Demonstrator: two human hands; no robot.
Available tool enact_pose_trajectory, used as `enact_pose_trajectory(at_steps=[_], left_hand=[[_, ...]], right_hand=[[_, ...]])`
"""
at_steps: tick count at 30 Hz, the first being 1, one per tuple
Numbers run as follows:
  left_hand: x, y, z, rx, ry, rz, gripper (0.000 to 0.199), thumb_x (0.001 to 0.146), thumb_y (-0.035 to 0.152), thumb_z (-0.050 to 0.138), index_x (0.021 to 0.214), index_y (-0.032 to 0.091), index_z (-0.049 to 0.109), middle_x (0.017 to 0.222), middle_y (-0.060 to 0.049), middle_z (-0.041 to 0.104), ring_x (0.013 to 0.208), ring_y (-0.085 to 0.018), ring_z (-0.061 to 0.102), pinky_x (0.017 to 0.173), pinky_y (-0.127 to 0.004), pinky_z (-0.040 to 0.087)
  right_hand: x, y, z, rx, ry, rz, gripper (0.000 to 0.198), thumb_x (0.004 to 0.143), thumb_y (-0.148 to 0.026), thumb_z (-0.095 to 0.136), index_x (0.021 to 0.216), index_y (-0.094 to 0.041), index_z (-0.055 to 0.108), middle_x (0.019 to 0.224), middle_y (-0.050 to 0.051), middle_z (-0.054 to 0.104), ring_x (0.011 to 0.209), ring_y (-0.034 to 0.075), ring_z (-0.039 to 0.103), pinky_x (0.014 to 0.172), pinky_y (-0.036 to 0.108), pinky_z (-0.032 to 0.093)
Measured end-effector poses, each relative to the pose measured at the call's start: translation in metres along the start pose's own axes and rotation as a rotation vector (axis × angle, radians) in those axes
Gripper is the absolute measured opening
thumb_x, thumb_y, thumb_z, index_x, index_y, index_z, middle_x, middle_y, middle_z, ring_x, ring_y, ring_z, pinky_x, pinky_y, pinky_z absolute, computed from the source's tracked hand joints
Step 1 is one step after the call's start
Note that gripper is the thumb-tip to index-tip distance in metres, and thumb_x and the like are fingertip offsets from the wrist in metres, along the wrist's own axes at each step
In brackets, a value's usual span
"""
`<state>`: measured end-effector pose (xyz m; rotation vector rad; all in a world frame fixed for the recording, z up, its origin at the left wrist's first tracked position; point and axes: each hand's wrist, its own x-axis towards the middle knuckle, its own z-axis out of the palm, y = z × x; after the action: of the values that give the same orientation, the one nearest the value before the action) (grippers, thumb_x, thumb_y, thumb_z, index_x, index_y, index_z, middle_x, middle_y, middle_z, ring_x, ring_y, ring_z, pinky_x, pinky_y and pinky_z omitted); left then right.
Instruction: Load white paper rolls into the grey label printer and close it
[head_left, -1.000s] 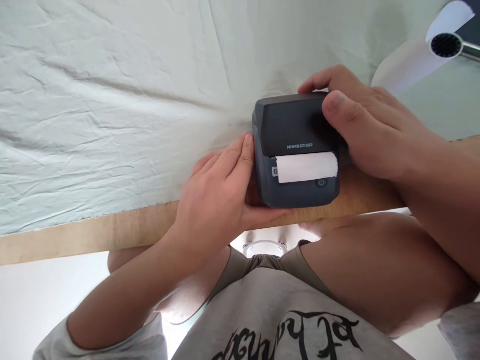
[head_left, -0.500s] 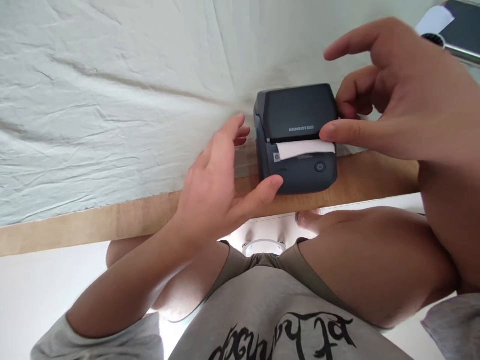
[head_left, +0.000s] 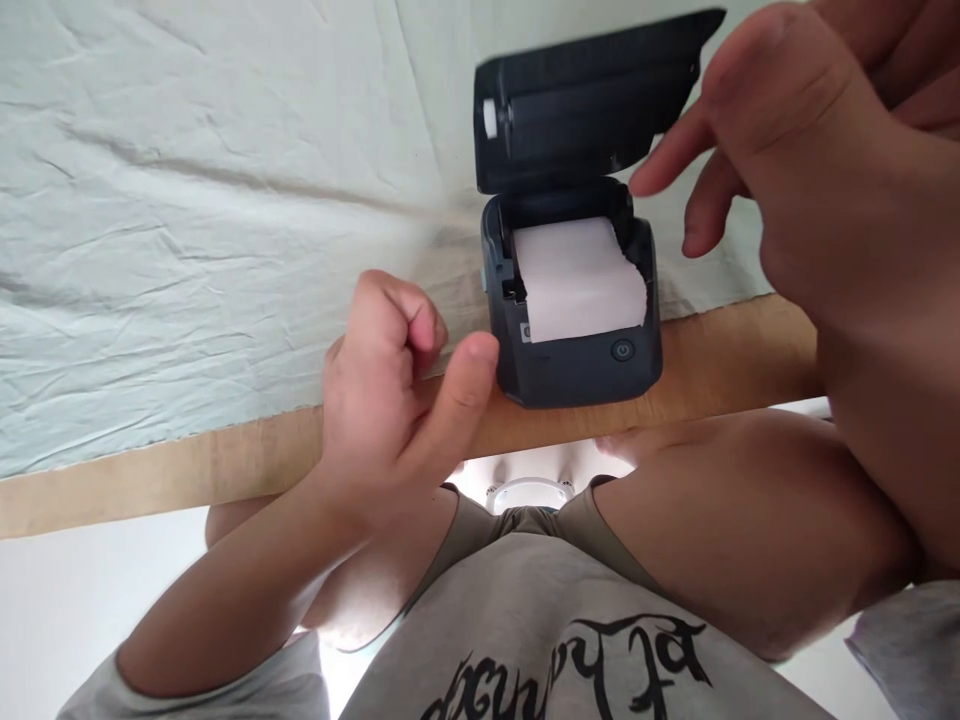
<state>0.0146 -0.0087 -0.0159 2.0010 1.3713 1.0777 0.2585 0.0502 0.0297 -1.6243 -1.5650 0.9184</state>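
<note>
A dark label printer [head_left: 577,375] stands near the table's front edge, its lid [head_left: 577,110] raised and tilted back. Inside lies a roll of white label paper [head_left: 581,280], whose torn loose end hangs over the front beside the power button. My right hand [head_left: 817,150] is at the right of the lid, fingers apart and holding nothing; whether a fingertip touches the lid's edge I cannot tell. To the printer's left is my left hand [head_left: 397,390], empty, with fingers loosely curled and the thumb stretched out close to the printer's side.
A pale green, wrinkled cloth [head_left: 187,250] covers the table up to a strip of bare wooden edge [head_left: 187,470]. Below that edge are my legs [head_left: 735,500] and a white stool or chair part [head_left: 529,490] on the bright floor.
The printer's lid has swung up and back, exposing the paper roll. My right hand has moved up off the lid's front, and my left hand has drawn back left with its fingers curling.
</note>
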Motion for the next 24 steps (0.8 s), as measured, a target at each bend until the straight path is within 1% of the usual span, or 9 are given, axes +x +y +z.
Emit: enact_pose_trajectory(at_steps=[3, 5, 6, 10, 14, 16, 18, 21, 24], left_hand=[[0.001, 0.008, -0.004, 0.071, -0.013, 0.075, 0.040, 0.111, 0.021, 0.056, 0.080, 0.025, 0.031, 0.061, 0.008, 0.028, 0.051, -0.010, 0.020, 0.046, -0.029, 0.024], [0.004, 0.011, -0.006, 0.098, -0.076, 0.153, 0.047, 0.110, 0.017, 0.056, 0.074, 0.022, 0.025, 0.060, 0.007, 0.019, 0.050, -0.010, 0.015, 0.045, -0.029, 0.022], [0.005, 0.012, -0.007, 0.100, -0.108, 0.182, 0.050, 0.109, 0.016, 0.057, 0.073, 0.022, 0.023, 0.060, 0.007, 0.017, 0.050, -0.010, 0.013, 0.044, -0.029, 0.021], [0.009, 0.010, -0.008, 0.077, -0.165, 0.214, 0.052, 0.111, 0.016, 0.053, 0.071, 0.021, 0.020, 0.059, 0.007, 0.016, 0.048, -0.009, 0.015, 0.044, -0.028, 0.022], [0.008, 0.008, -0.008, 0.088, -0.159, 0.237, 0.050, 0.113, 0.020, 0.051, 0.071, 0.023, 0.024, 0.056, 0.008, 0.020, 0.044, -0.008, 0.019, 0.044, -0.029, 0.023], [0.007, 0.006, -0.008, 0.101, -0.165, 0.247, 0.050, 0.114, 0.021, 0.050, 0.071, 0.024, 0.027, 0.053, 0.009, 0.026, 0.042, -0.008, 0.023, 0.044, -0.030, 0.023], [0.006, 0.005, -0.007, 0.097, -0.157, 0.260, 0.049, 0.115, 0.022, 0.049, 0.071, 0.024, 0.028, 0.052, 0.010, 0.028, 0.040, -0.008, 0.025, 0.044, -0.030, 0.025], [0.006, 0.004, -0.006, 0.087, -0.136, 0.257, 0.046, 0.115, 0.023, 0.046, 0.074, 0.025, 0.026, 0.054, 0.009, 0.024, 0.041, -0.010, 0.023, 0.045, -0.031, 0.027], [0.006, 0.005, -0.005, 0.090, -0.103, 0.214, 0.035, 0.114, 0.023, 0.045, 0.081, 0.027, 0.034, 0.058, 0.008, 0.037, 0.045, -0.011, 0.037, 0.046, -0.029, 0.030]], right_hand=[[0.000, 0.000, -0.001, -0.108, 0.008, -0.272, 0.037, 0.101, -0.051, 0.052, 0.116, -0.022, 0.069, 0.114, -0.004, 0.067, 0.088, -0.004, 0.065, 0.062, 0.008, 0.043], [0.000, 0.000, -0.003, -0.143, -0.048, -0.331, 0.035, 0.100, -0.048, 0.051, 0.123, -0.024, 0.065, 0.126, -0.003, 0.062, 0.108, 0.001, 0.067, 0.070, 0.013, 0.049], [0.000, 0.001, -0.003, -0.169, -0.057, -0.338, 0.035, 0.100, -0.049, 0.052, 0.120, -0.023, 0.064, 0.127, -0.002, 0.061, 0.107, 0.001, 0.066, 0.070, 0.014, 0.048], [-0.002, 0.009, -0.006, -0.289, -0.069, -0.325, 0.039, 0.101, -0.053, 0.055, 0.111, -0.020, 0.072, 0.096, 0.001, 0.066, 0.075, -0.002, 0.054, 0.062, 0.018, 0.039], [-0.001, 0.009, -0.005, -0.390, -0.119, -0.357, 0.028, 0.098, -0.043, 0.061, 0.106, -0.019, 0.072, 0.074, -0.002, 0.057, 0.065, -0.004, 0.047, 0.071, 0.020, 0.042], [0.004, 0.001, -0.003, -0.528, -0.168, -0.394, 0.022, 0.095, -0.038, 0.064, 0.105, -0.019, 0.071, 0.069, -0.004, 0.054, 0.064, -0.004, 0.044, 0.076, 0.022, 0.041], [0.012, -0.009, -0.001, -0.743, -0.246, -0.350, 0.022, 0.093, -0.037, 0.068, 0.108, -0.021, 0.071, 0.066, -0.005, 0.054, 0.063, -0.001, 0.041, 0.075, 0.024, 0.039], [0.028, -0.021, 0.000, -1.045, -0.402, -0.190, 0.035, 0.092, -0.046, 0.071, 0.124, -0.031, 0.074, 0.073, -0.003, 0.063, 0.062, 0.003, 0.039, 0.072, 0.026, 0.036], [0.041, -0.025, 0.003, -1.123, -0.474, -0.148, 0.046, 0.091, -0.055, 0.074, 0.134, -0.039, 0.073, 0.078, -0.004, 0.066, 0.063, 0.003, 0.041, 0.071, 0.024, 0.033]])
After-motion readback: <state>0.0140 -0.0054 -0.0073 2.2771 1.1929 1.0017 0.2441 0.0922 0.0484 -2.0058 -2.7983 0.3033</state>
